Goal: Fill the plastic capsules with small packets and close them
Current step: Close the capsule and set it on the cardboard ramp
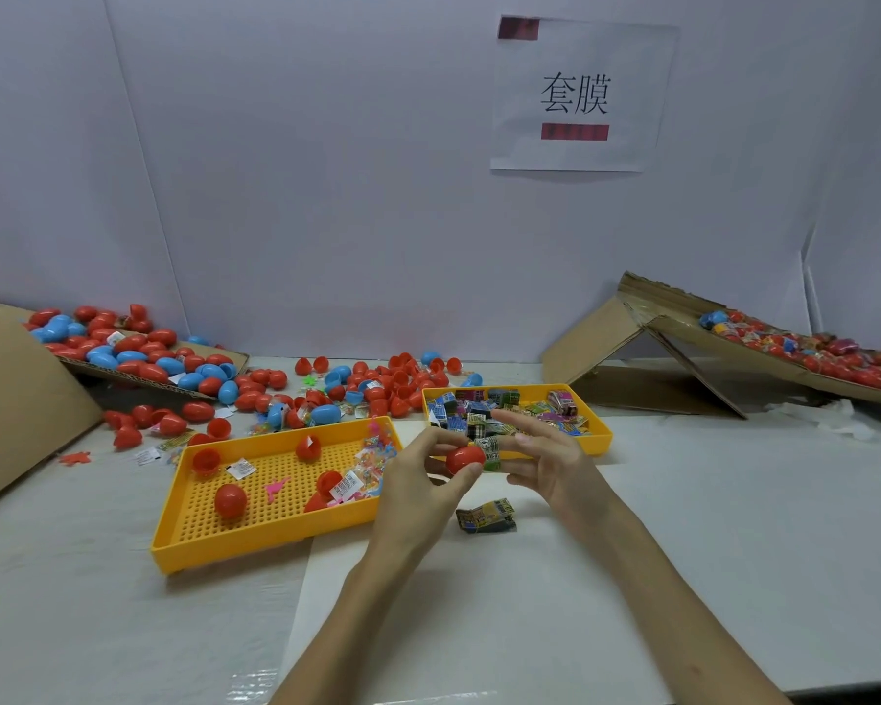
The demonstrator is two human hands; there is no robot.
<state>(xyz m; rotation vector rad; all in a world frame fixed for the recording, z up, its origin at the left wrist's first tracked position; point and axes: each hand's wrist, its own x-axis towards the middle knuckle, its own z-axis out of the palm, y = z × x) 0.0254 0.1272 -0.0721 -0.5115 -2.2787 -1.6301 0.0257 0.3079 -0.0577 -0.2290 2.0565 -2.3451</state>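
Now left hand (pixel 412 483) fingers grip red capsule (pixel 465 459) — right hand (pixel 555 468) fingers pinch packet (pixel 490 451) just beside it.

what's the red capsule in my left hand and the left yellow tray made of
The red capsule looks like smooth, glossy plastic; it shows a soft highlight. The left yellow tray seems moulded plastic, duller: uniform colour, a regular grid of holes in its floor.
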